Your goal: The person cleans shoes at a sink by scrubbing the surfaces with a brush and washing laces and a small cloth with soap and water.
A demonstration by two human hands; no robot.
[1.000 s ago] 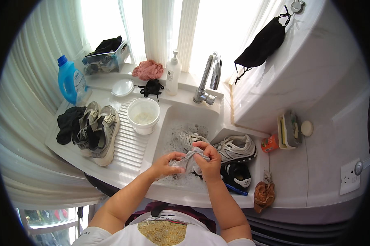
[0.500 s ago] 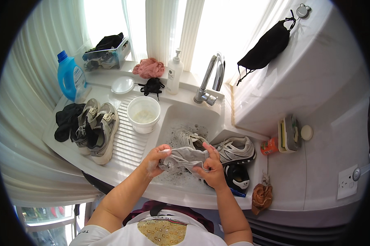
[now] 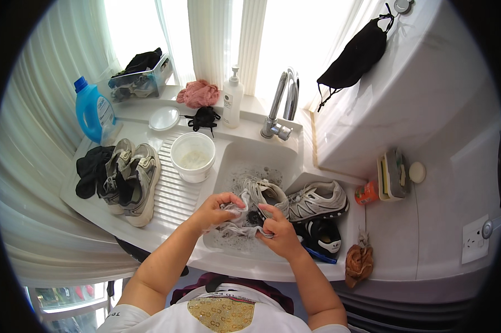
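We hold wet grey-white sneaker (image 3: 249,213) over white basin sink (image 3: 245,161), below chrome tap (image 3: 283,105). Left hand (image 3: 220,208) fingers curled, pinching heel fabric; right hand (image 3: 278,230) clamped on side, index finger extended. We judge shoe soggy, heavy, slippery with suds, upper soft, sole stiff: best gripped at heel and sole. Second grey sneaker (image 3: 317,200) lies right of sink.

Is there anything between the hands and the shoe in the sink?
No. The left hand and the right hand already grip the wet shoe over the sink.
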